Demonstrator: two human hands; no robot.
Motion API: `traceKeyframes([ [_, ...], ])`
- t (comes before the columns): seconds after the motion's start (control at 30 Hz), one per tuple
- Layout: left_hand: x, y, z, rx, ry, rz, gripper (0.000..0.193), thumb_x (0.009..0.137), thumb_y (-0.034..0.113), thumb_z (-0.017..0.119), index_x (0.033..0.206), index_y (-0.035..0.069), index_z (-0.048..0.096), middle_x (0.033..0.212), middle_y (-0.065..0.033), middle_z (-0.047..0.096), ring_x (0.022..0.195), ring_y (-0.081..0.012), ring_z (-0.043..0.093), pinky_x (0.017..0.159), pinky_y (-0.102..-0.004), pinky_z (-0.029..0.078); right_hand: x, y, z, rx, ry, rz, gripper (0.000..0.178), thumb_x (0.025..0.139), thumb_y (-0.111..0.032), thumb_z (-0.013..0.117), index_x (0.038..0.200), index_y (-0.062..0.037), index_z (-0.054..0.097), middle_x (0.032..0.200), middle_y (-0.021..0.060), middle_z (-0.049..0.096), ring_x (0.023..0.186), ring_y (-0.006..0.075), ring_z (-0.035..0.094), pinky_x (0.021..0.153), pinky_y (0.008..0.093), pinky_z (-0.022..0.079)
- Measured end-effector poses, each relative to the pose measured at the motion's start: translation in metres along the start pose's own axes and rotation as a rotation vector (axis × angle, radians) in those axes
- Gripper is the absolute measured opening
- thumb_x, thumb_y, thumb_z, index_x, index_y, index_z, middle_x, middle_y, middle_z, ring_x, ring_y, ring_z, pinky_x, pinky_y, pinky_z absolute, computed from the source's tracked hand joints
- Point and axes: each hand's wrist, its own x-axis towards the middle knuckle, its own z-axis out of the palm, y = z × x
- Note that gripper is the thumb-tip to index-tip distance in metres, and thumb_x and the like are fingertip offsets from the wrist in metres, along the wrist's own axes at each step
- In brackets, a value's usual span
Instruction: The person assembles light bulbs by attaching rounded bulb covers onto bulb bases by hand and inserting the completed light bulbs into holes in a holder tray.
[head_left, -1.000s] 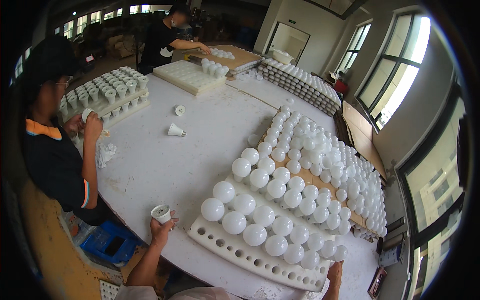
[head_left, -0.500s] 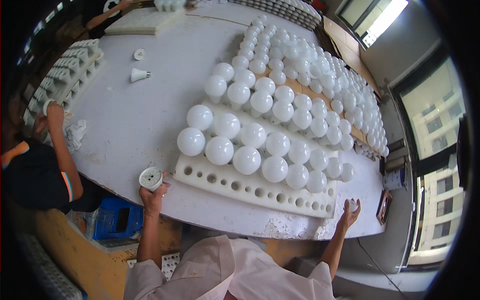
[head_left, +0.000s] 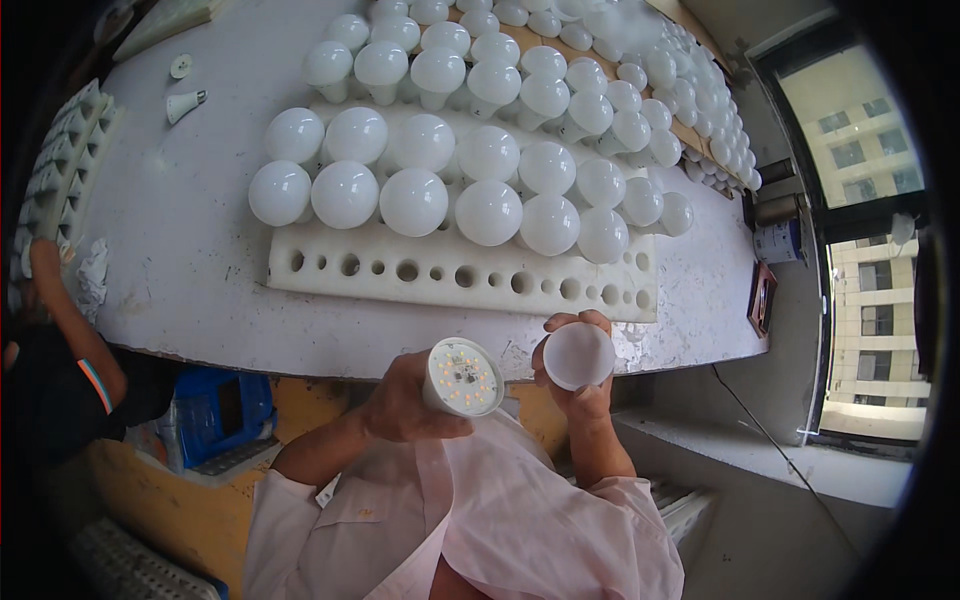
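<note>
My left hand (head_left: 405, 405) is closed round a white LED bulb base (head_left: 464, 378), its round board with small yellow chips facing up. In my right hand (head_left: 578, 392) is a white bulb cover (head_left: 580, 356), its round opening turned toward me. The two parts are held apart in front of my chest, just off the table's near edge. Beyond them lies a white foam tray (head_left: 440, 250) with rows of holes. White globe bulbs (head_left: 414, 202) stand in its back rows, while the front row of holes is bare.
More bulbs (head_left: 545, 95) crowd the table (head_left: 200, 230) behind the tray. A single bulb (head_left: 185, 105) and a small round board (head_left: 181, 66) lie at the far left. A co-worker's arm (head_left: 75, 310) reaches in at left, near a foam tray (head_left: 62, 165). A blue crate (head_left: 225, 410) sits below.
Both hands have come inward from wide apart to the front of my chest, bringing the bulb base and the cover near each other. The view has tilted down.
</note>
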Motion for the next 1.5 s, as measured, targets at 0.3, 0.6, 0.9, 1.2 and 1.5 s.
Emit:
traceKeyframes([
  [0.3,0.008,-0.009,0.006,-0.249,0.051,-0.137,0.047,0.072,0.017,0.079,0.108,-0.003,0.057,0.094,-0.0085,0.065,0.08,-0.0121,0.061,0.071,-0.0281,0.052,0.013,0.039,0.016,0.332,-0.08,0.169,0.08,0.066,-0.033,0.077,0.129,-0.0082,0.034,0.112,0.0219,0.048,0.074,0.021,0.062,0.057,0.0273,0.055],
  [0.6,0.006,0.004,-0.012,0.078,0.04,-0.247,0.055,0.067,0.023,0.082,0.109,-0.004,0.058,0.098,-0.0104,0.066,0.088,-0.0161,0.062,0.08,-0.0301,0.049,0.031,0.014,0.004,-0.513,-0.47,0.113,0.083,0.06,-0.024,0.083,0.127,-0.0052,0.038,0.119,0.017,0.051,0.103,0.0266,0.058,0.084,0.0384,0.05],
  [0.9,0.008,0.009,-0.026,0.481,-0.126,-0.469,0.061,0.059,0.042,0.085,0.094,-0.003,0.064,0.085,-0.014,0.066,0.081,-0.0179,0.063,0.074,-0.0301,0.049,0.033,-0.004,0.042,-1.044,-0.818,0.233,0.088,0.065,-0.025,0.082,0.133,-0.0005,0.031,0.122,0.0209,0.047,0.105,0.0389,0.054,0.087,0.0429,0.047],
  [1.2,0.007,-0.003,-0.026,0.59,-0.117,-0.411,0.067,0.063,0.051,0.079,0.099,-0.004,0.063,0.089,-0.0189,0.066,0.085,-0.0259,0.064,0.077,-0.0333,0.049,0.031,0.007,0.044,-1.097,-0.861,0.101,0.079,0.066,-0.019,0.079,0.13,-0.0036,0.034,0.118,0.0185,0.047,0.102,0.0367,0.055,0.083,0.0412,0.05],
  [1.5,0.008,-0.001,-0.022,0.492,-0.105,-0.373,0.063,0.065,0.047,0.071,0.094,-0.008,0.064,0.086,-0.0224,0.066,0.082,-0.0301,0.064,0.076,-0.0342,0.049,0.025,0.027,0.041,-1.124,-0.824,-0.149,0.074,0.058,-0.015,0.079,0.123,-0.0063,0.044,0.112,0.0134,0.051,0.102,0.0307,0.053,0.081,0.0389,0.05],
])
